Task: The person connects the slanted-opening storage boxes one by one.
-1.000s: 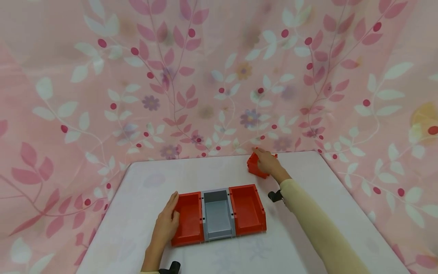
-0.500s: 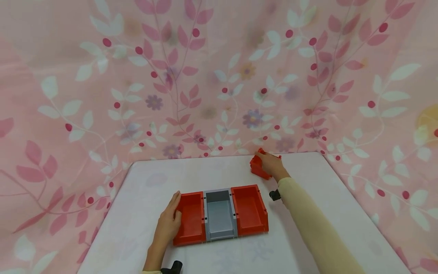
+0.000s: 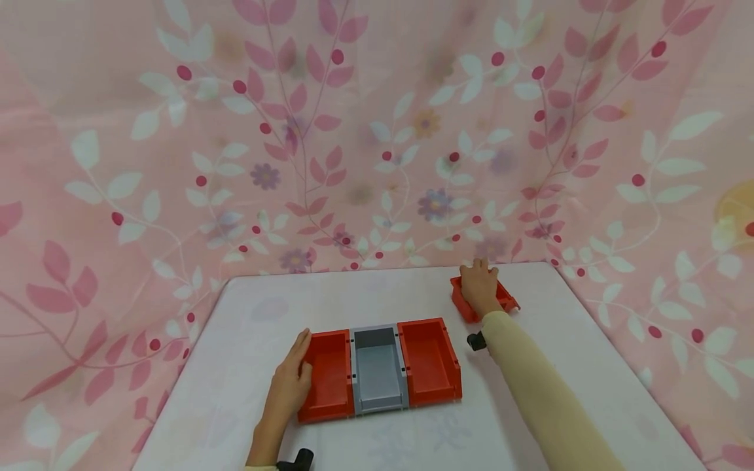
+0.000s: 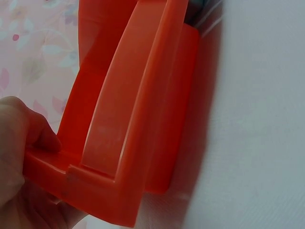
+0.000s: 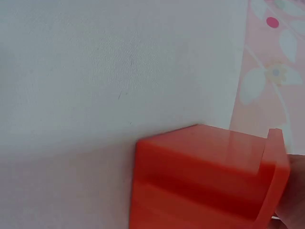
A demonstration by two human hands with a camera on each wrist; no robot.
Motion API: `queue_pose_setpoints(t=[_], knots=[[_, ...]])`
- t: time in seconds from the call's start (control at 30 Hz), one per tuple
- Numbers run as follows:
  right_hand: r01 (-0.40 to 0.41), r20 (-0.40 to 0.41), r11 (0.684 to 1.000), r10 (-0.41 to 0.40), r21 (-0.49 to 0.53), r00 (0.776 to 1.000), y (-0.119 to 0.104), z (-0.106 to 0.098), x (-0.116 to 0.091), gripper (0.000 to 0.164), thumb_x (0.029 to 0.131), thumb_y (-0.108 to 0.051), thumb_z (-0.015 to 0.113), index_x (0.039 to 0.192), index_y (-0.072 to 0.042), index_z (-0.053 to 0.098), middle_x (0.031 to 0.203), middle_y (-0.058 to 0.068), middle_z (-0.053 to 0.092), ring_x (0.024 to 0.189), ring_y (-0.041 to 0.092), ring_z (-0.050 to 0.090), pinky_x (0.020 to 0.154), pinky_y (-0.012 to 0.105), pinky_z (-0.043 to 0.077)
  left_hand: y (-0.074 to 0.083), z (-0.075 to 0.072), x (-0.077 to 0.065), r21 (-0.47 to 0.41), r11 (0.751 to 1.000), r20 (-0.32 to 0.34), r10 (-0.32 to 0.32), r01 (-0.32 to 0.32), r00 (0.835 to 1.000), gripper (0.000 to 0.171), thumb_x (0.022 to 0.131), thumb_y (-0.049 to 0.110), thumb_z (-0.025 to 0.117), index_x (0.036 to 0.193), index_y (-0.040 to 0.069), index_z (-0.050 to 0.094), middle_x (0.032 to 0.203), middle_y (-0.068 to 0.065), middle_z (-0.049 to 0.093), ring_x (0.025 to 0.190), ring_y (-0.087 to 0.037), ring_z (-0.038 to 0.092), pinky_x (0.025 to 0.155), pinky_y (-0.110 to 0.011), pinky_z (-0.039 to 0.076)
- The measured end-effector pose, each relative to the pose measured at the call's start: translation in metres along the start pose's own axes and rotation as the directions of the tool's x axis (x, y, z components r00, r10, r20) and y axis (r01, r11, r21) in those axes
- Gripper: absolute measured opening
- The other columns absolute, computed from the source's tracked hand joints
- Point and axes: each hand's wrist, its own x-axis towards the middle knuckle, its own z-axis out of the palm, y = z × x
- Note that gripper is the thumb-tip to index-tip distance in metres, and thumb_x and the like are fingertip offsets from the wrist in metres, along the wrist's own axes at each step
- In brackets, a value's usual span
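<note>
Two red storage bins with a grey storage bin (image 3: 379, 374) between them stand joined in a row on the white table. My left hand (image 3: 287, 387) holds the outer wall of the left red bin (image 3: 330, 373). In the left wrist view, its thumb (image 4: 44, 136) lies over the inside of that bin's wall (image 4: 128, 95), with fingers beneath. The right red bin (image 3: 429, 360) closes the row. Farther back, my right hand (image 3: 480, 289) grips a separate red bin (image 3: 462, 305) from above, covering its middle. The right wrist view shows this bin (image 5: 190, 186) against the table, hand behind its rim.
A floral pink curtain (image 3: 377, 131) hangs right behind the table's far edge and along both sides. The white tabletop (image 3: 330, 294) stretches behind the row of bins and in front of it. Black wrist cameras are strapped at both wrists.
My right hand has moved the separate red bin to the right and slightly nearer, turning it from a tilted pose to a flatter one. The left hand and the joined row keep their place.
</note>
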Motion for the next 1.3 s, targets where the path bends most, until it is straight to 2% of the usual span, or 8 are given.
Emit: queue_pose_setpoints(t=[0.17, 0.33, 0.43, 0.5, 0.6, 0.77, 1.03, 1.3], knots=[[-0.048, 0.087, 0.997, 0.044, 0.052, 0.995, 0.012, -0.001, -0.004, 0.018, 0.099, -0.005, 0.059, 0.115, 0.002, 0.063, 0.111, 0.03, 0.066, 0.109, 0.049, 0.058, 0.099, 0.071, 0.038, -0.002, 0.001, 0.0, 0.002, 1.0, -0.001, 0.008, -0.008, 1.0, 0.064, 0.102, 0.0, 0.053, 0.163, 0.009, 0.035, 0.168, -0.007, 0.031, 0.151, -0.031, 0.032, 0.112, -0.052, 0.036], [-0.098, 0.115, 0.988, 0.084, 0.123, 0.99, 0.022, -0.006, -0.007, 0.023, 0.098, -0.007, 0.063, 0.119, 0.003, 0.065, 0.107, 0.028, 0.067, 0.103, 0.047, 0.061, 0.1, 0.074, 0.032, -0.003, 0.001, 0.002, 0.003, 1.0, -0.019, 0.018, -0.018, 1.0, 0.063, 0.102, 0.001, 0.053, 0.162, 0.008, 0.036, 0.167, -0.007, 0.032, 0.151, -0.032, 0.032, 0.112, -0.052, 0.037], [-0.158, 0.148, 0.97, 0.131, 0.184, 0.98, 0.026, -0.007, -0.009, 0.026, 0.099, -0.01, 0.064, 0.121, 0.004, 0.066, 0.104, 0.026, 0.067, 0.098, 0.044, 0.065, 0.098, 0.07, 0.039, -0.003, 0.002, 0.003, -0.001, 1.0, -0.017, 0.011, -0.011, 1.0, 0.063, 0.102, 0.0, 0.053, 0.162, 0.008, 0.037, 0.167, -0.008, 0.033, 0.151, -0.032, 0.033, 0.112, -0.053, 0.037], [-0.203, 0.162, 0.954, 0.17, 0.222, 0.972, 0.028, -0.009, -0.012, 0.025, 0.099, -0.012, 0.063, 0.118, 0.004, 0.067, 0.102, 0.025, 0.067, 0.094, 0.044, 0.066, 0.091, 0.065, 0.048, -0.003, 0.003, 0.003, -0.004, 1.0, -0.007, 0.002, -0.002, 1.0, 0.062, 0.102, 0.0, 0.052, 0.162, 0.007, 0.037, 0.167, -0.009, 0.033, 0.151, -0.032, 0.033, 0.112, -0.053, 0.036], [-0.257, 0.141, 0.928, 0.226, 0.269, 0.964, 0.029, -0.014, -0.015, 0.02, 0.099, -0.013, 0.061, 0.107, 0.005, 0.067, 0.098, 0.025, 0.067, 0.09, 0.045, 0.067, 0.077, 0.06, 0.056, -0.003, 0.004, 0.003, -0.004, 1.0, -0.001, -0.005, 0.005, 1.0, 0.063, 0.101, 0.0, 0.051, 0.162, 0.008, 0.037, 0.167, -0.009, 0.033, 0.151, -0.033, 0.033, 0.112, -0.052, 0.037], [-0.271, 0.088, 0.91, 0.257, 0.314, 0.962, 0.025, -0.031, -0.024, 0.017, 0.097, -0.013, 0.056, 0.095, 0.002, 0.063, 0.089, 0.022, 0.065, 0.08, 0.042, 0.065, 0.07, 0.058, 0.055, -0.001, 0.002, 0.002, 0.0, 1.0, -0.013, -0.007, 0.007, 1.0, 0.063, 0.101, 0.001, 0.053, 0.162, 0.009, 0.037, 0.167, -0.008, 0.033, 0.151, -0.033, 0.033, 0.11, -0.052, 0.038], [-0.246, 0.077, 0.899, 0.235, 0.362, 0.969, 0.015, -0.053, -0.056, 0.019, 0.095, -0.015, 0.055, 0.092, 0.002, 0.063, 0.08, 0.017, 0.061, 0.068, 0.034, 0.058, 0.06, 0.048, 0.053, -0.001, -0.001, 0.001, 0.015, 1.0, -0.012, -0.016, 0.016, 1.0, 0.063, 0.102, 0.001, 0.053, 0.162, 0.007, 0.036, 0.167, -0.009, 0.033, 0.151, -0.032, 0.032, 0.112, -0.051, 0.036], [-0.273, 0.069, 0.887, 0.266, 0.373, 0.961, 0.008, -0.059, -0.099, 0.019, 0.097, -0.016, 0.057, 0.093, 0.001, 0.062, 0.076, 0.015, 0.061, 0.063, 0.032, 0.057, 0.055, 0.046, 0.053, -0.001, 0.001, 0.003, -0.003, 1.0, -0.006, -0.013, 0.013, 1.0, 0.063, 0.101, 0.0, 0.052, 0.162, 0.006, 0.036, 0.167, -0.009, 0.032, 0.152, -0.031, 0.031, 0.113, -0.051, 0.036]])
